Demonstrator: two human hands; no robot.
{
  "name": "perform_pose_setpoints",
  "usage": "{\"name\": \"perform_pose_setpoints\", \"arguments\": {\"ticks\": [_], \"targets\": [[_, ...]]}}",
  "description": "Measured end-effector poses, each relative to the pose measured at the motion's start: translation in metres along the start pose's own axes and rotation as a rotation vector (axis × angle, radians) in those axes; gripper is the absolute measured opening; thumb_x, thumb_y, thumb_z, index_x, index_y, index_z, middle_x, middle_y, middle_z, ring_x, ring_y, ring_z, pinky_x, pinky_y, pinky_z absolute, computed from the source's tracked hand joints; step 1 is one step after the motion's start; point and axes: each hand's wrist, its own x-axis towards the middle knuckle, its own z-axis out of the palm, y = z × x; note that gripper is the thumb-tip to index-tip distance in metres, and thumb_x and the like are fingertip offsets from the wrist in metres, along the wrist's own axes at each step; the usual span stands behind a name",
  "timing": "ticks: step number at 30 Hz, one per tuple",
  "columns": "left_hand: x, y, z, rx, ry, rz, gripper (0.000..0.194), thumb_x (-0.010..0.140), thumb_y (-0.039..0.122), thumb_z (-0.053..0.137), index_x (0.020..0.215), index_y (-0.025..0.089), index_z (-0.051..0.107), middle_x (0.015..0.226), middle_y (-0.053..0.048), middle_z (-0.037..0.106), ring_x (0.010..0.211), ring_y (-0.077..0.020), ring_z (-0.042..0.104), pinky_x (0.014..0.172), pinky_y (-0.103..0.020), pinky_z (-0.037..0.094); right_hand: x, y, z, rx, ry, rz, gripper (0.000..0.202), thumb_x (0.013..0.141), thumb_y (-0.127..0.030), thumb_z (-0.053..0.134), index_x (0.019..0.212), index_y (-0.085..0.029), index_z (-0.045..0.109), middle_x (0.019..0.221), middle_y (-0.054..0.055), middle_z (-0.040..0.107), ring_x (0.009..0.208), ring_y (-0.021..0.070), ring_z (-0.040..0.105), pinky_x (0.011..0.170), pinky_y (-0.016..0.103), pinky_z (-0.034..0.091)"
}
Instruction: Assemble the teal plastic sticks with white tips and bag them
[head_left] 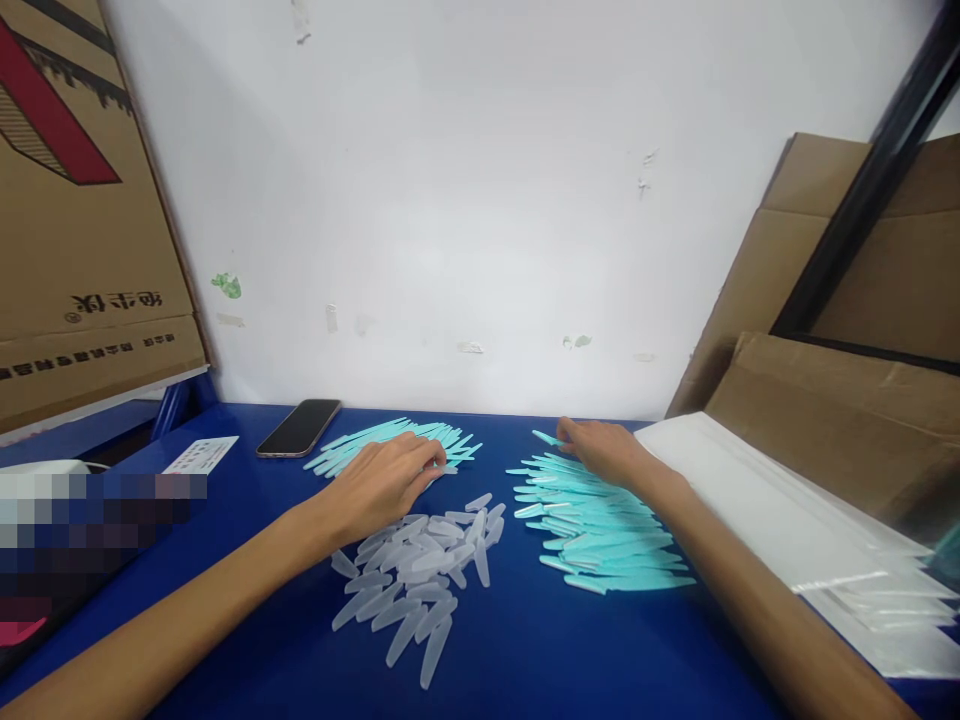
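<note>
The left hand is pinching one clear cap beside one teal pile; the right hand is gripping one teal stick at the far end of a second pile. One cap heap, overlapping too much for counting, is lying between the forearms. One phone is resting on the table.

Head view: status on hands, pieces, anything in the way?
Left hand pinching translucent piece. Right hand pinching teal strip at right teal pile's far edge. Translucent pile loose on blue table. Left hand partly hiding left teal pile.
</note>
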Motion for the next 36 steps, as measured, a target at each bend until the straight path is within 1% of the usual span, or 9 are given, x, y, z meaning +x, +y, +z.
{"name": "perform_pose_setpoints", "arguments": {"ticks": [5, 9, 11, 16, 20, 25, 29, 33, 36], "targets": [[0.001, 0.001, 0.002, -0.006, 0.039, -0.011, 0.023, 0.102, 0.029, 0.04, 0.108, 0.021, 0.06, 0.105, -0.006, 0.067, 0.091, -0.0209, 0.061, 0.073, -0.032, 0.046, -0.005, -0.018, -0.017, 0.025, 0.128, -0.075, 0.017, 0.101, -0.032, 0.044, 0.113, -0.023, 0.053, 0.107, 0.007, 0.069, 0.079, 0.0197, 0.067, 0.057, 0.025, 0.035], [0.002, 0.0, 0.005, 0.007, 0.096, -0.007, 0.022, 0.101, 0.028, 0.041, 0.11, 0.021, 0.06, 0.107, -0.006, 0.068, 0.093, -0.021, 0.062, 0.074, -0.031, 0.048, -0.014, -0.046, -0.032, 0.108, 0.325, -0.234, 0.019, 0.102, -0.031, 0.043, 0.115, -0.023, 0.054, 0.105, 0.005, 0.07, 0.067, 0.0151, 0.064, 0.054, 0.024, 0.034], [0.002, 0.0, 0.005, 0.012, 0.113, -0.01, 0.022, 0.101, 0.029, 0.041, 0.111, 0.021, 0.06, 0.107, -0.006, 0.068, 0.093, -0.0208, 0.063, 0.074, -0.032, 0.048, -0.018, -0.061, -0.037, 0.159, 0.376, -0.313, 0.02, 0.103, -0.031, 0.043, 0.116, -0.023, 0.055, 0.103, 0.005, 0.069, 0.067, 0.0141, 0.064, 0.055, 0.024, 0.034], [0.002, 0.002, 0.005, -0.029, 0.138, -0.012, 0.023, 0.102, 0.03, 0.041, 0.11, 0.02, 0.06, 0.104, -0.005, 0.069, 0.087, -0.019, 0.064, 0.071, -0.03, 0.048, -0.024, -0.083, -0.043, 0.185, 0.397, -0.436, 0.019, 0.102, -0.024, 0.044, 0.113, -0.021, 0.059, 0.09, 0.003, 0.068, 0.069, 0.0131, 0.063, 0.055, 0.023, 0.032], [0.002, 0.002, 0.003, -0.071, 0.132, -0.003, 0.024, 0.102, 0.03, 0.041, 0.109, 0.02, 0.061, 0.1, -0.004, 0.069, 0.079, -0.0171, 0.063, 0.067, -0.028, 0.046, -0.025, -0.086, -0.041, 0.137, 0.394, -0.446, 0.02, 0.102, -0.024, 0.045, 0.114, -0.021, 0.06, 0.086, 0.003, 0.066, 0.064, 0.0124, 0.059, 0.053, 0.024, 0.028], [0.003, 0.002, 0.003, -0.112, 0.127, 0.024, 0.022, 0.101, 0.03, 0.042, 0.109, 0.021, 0.061, 0.103, -0.004, 0.069, 0.079, -0.0171, 0.063, 0.066, -0.028, 0.046, -0.024, -0.087, -0.037, 0.142, 0.397, -0.471, 0.021, 0.102, -0.023, 0.045, 0.115, -0.02, 0.06, 0.089, 0.004, 0.066, 0.068, 0.0127, 0.06, 0.055, 0.024, 0.029], [0.002, 0.005, 0.006, -0.173, 0.146, 0.048, 0.02, 0.1, 0.029, 0.047, 0.11, 0.021, 0.063, 0.098, -0.003, 0.069, 0.077, -0.016, 0.062, 0.067, -0.029, 0.046, -0.025, -0.093, -0.035, 0.179, 0.424, -0.496, 0.02, 0.101, -0.023, 0.046, 0.116, -0.021, 0.06, 0.086, 0.002, 0.065, 0.066, 0.012, 0.057, 0.055, 0.024, 0.03], [0.0, 0.011, 0.007, -0.284, 0.283, 0.161, 0.023, 0.101, 0.026, 0.046, 0.108, 0.019, 0.067, 0.089, -0.005, 0.066, 0.072, -0.0148, 0.058, 0.064, -0.028, 0.045, -0.033, -0.106, -0.04, 0.192, 0.513, -0.558, 0.021, 0.101, -0.018, 0.044, 0.114, -0.02, 0.06, 0.079, 0.002, 0.062, 0.065, 0.0118, 0.053, 0.056, 0.024, 0.032], [0.0, 0.015, 0.005, -0.334, 0.358, 0.17, 0.022, 0.1, 0.023, 0.048, 0.104, 0.019, 0.069, 0.085, -0.005, 0.064, 0.073, -0.0147, 0.057, 0.064, -0.027, 0.045, -0.039, -0.113, -0.049, 0.118, 0.614, -0.564, 0.024, 0.103, -0.02, 0.04, 0.112, -0.017, 0.062, 0.075, 0.002, 0.06, 0.062, 0.0122, 0.049, 0.055, 0.025, 0.031]]}}
